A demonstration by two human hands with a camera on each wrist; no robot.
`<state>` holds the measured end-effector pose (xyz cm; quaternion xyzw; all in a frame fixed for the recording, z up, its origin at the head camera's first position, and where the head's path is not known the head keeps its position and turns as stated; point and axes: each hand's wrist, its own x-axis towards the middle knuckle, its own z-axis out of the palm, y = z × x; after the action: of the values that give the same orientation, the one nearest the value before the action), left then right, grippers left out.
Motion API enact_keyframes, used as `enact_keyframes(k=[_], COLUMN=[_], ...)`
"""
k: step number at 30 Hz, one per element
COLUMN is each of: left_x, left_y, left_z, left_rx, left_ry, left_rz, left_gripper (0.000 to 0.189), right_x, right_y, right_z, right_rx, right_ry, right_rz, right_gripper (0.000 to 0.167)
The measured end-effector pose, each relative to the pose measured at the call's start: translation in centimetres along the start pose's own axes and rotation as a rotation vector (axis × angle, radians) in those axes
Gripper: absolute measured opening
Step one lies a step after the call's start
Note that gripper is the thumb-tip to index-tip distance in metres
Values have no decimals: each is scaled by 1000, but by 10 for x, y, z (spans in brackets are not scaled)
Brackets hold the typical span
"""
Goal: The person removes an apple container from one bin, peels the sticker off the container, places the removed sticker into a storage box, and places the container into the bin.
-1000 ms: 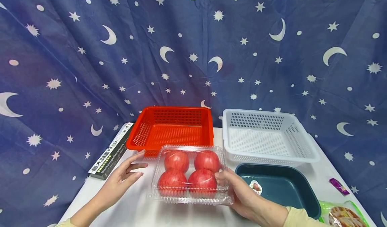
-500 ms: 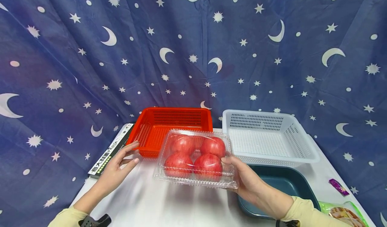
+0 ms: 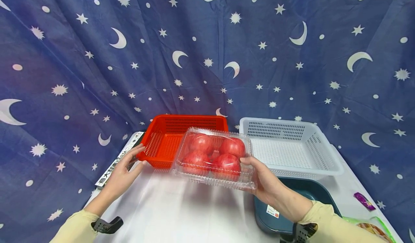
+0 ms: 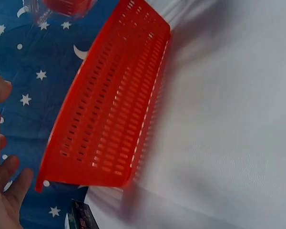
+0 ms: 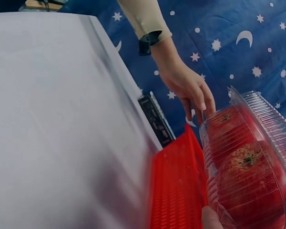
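Observation:
A clear plastic clamshell box [image 3: 207, 180] with several red apples [image 3: 227, 166] inside is held up over the table, slightly tilted, partly in front of the red basket [image 3: 166, 144]. My right hand [image 3: 270, 185] grips its right side, thumb on the near-right edge; the fingers underneath are mostly hidden. My left hand [image 3: 121, 174] holds nothing, its fingers loosely extended beside the basket's left corner. In the left wrist view a small gap shows between those fingers and the red rim. The right wrist view shows the apples close up through the clear lid.
To the right of the red basket stands a white basket [image 3: 275, 150]. A dark teal basin [image 3: 263, 219] sits in front of it, partly behind my right arm. A pasta box [image 3: 111, 167] lies at left, a purple packet [image 3: 364, 201] and a green-edged bag [image 3: 377, 225] at right.
My right hand has raised the clamshell box of apples and carried it away from me, slightly rightward, so it overlaps the red basket. My left hand has shifted left and slightly forward.

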<state>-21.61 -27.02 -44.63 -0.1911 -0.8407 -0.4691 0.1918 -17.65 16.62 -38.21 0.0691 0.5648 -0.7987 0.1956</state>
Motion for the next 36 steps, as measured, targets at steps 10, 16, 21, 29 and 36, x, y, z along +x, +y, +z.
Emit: enact_keyframes(k=[10, 16, 21, 29, 36], left_x=[4, 6, 6, 5, 4], left_y=[-16, -29, -40, -47, -52], left_z=[0, 2, 6, 13, 22], left_rx=[74, 64, 22, -141, -240], left_ry=[-23, -11, -3, 39, 88], left_rz=[-94, -144, -165, -185, -225], left_gripper=[49, 48, 46, 41, 35], right_x=[10, 14, 17, 23, 33], right_y=[-1, 0, 0, -2, -6], right_z=[-3, -5, -4, -2, -2], right_rx=[11, 22, 34, 13, 32], right_ry=[13, 11, 10, 31, 34], right_rz=[-3, 1, 4, 12, 23], right_gripper=[72, 72, 73, 73, 70])
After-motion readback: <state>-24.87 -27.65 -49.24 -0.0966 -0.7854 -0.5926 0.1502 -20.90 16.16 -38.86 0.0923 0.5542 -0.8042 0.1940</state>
